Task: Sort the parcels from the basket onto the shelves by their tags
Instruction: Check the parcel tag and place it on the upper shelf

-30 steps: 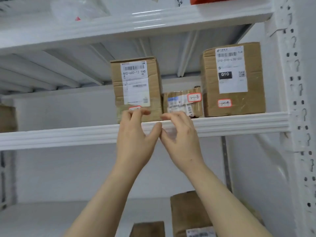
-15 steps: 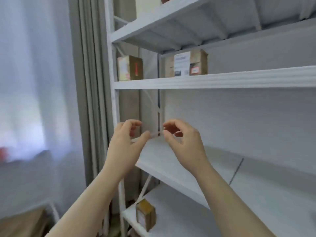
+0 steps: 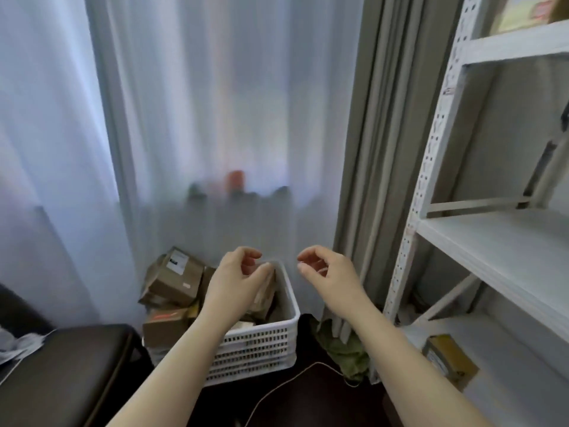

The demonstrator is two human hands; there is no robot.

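Observation:
A white slotted basket [image 3: 261, 346] stands on the floor below centre, filled with several brown cardboard parcels [image 3: 175, 277]. My left hand [image 3: 237, 278] hovers over the basket's right part, fingers curled and apart, holding nothing. My right hand [image 3: 329, 272] is in the air just right of the basket, also loosely curled and empty. The white metal shelves [image 3: 498, 248] rise at the right. A small brown parcel [image 3: 449, 360] lies on the lowest shelf, and part of another parcel [image 3: 523, 10] shows on the top shelf.
Sheer white curtains [image 3: 200, 118] hang behind the basket, with a grey drape [image 3: 366, 134] by the shelf post. A dark padded seat [image 3: 61, 374] is at lower left. A green cloth [image 3: 345, 349] and a thin cord [image 3: 277, 392] lie on the dark floor.
My view has swung left and down, from the upper shelf with its parcels to the basket on the floor. Both empty hands have dropped from the shelf edge to above the basket.

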